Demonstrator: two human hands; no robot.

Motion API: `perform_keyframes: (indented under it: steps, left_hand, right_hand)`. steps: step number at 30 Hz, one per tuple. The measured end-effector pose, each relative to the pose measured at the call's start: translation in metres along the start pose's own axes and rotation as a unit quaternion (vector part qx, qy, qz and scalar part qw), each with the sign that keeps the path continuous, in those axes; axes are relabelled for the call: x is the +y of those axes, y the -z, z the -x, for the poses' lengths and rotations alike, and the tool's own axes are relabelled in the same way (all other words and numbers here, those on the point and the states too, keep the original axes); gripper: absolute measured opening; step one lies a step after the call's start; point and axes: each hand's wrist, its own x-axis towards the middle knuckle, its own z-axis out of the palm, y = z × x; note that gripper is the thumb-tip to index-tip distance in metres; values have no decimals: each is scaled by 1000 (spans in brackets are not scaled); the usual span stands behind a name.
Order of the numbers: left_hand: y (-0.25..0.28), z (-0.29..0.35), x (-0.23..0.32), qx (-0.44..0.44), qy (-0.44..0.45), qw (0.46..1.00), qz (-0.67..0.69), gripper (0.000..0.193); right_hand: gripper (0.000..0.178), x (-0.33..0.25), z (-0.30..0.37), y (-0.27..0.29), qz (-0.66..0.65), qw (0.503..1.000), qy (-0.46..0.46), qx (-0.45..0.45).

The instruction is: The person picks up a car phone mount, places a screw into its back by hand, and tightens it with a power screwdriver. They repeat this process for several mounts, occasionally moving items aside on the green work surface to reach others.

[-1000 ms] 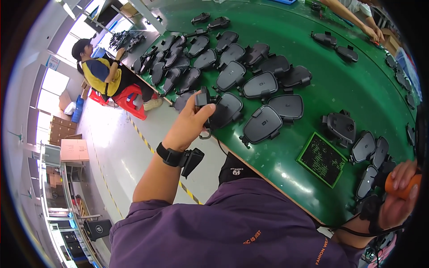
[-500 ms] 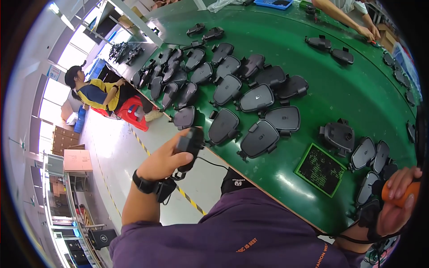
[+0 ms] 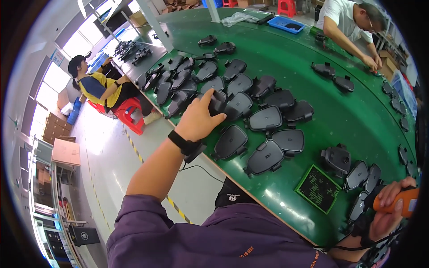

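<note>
My left hand [image 3: 199, 118] reaches over the near-left edge of the green table, its thumb and fingers around a black phone holder [image 3: 217, 103]. That holder is among several similar phone holders [image 3: 265, 118], with rounded pad-like faces and small side clamps. At the far right, my right hand [image 3: 389, 203] is wrapped around an orange handheld tool [image 3: 400, 202] with a black end. The tool's tip is hidden. Close by the right hand lie more phone holders [image 3: 357, 174], and one [image 3: 338, 159] rests with its back up.
A green-rimmed tray [image 3: 311, 167] of small black pieces lies near the front edge. Across the table, a co-worker [image 3: 346, 27] handles small parts by a blue tray [image 3: 286, 24]. Another person sits on a red stool [image 3: 127, 111] at left. A post [image 3: 154, 24] rises beyond the holders.
My left hand has moved forward and right with the phone holder, from beside the table edge to among the others. The right hand keeps hold of the orange tool. The view has shifted slightly.
</note>
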Motion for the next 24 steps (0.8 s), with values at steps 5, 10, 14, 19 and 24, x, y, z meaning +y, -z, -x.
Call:
perform_keyframes:
  steps: [5, 10, 14, 19, 24]
  left_hand:
    - [-20, -20, 15, -51, 23, 998, -20, 80]
    - [-27, -18, 17, -60, 57, 993, -83, 74]
    - [-19, -12, 23, -25, 34, 995, -89, 70]
    - [6, 16, 41, 44, -42, 996, -68, 57]
    - [31, 42, 95, -33, -30, 993, 107, 40]
  right_hand:
    - [49, -12, 4, -11, -14, 999, 20, 47]
    - [46, -9, -4, -20, -35, 999, 19, 36]
    - [55, -17, -4, -22, -45, 996, -6, 73]
    - [48, -18, -7, -7, -12, 1000, -5, 2]
    - [49, -15, -8, 8, 0, 1000, 1, 3]
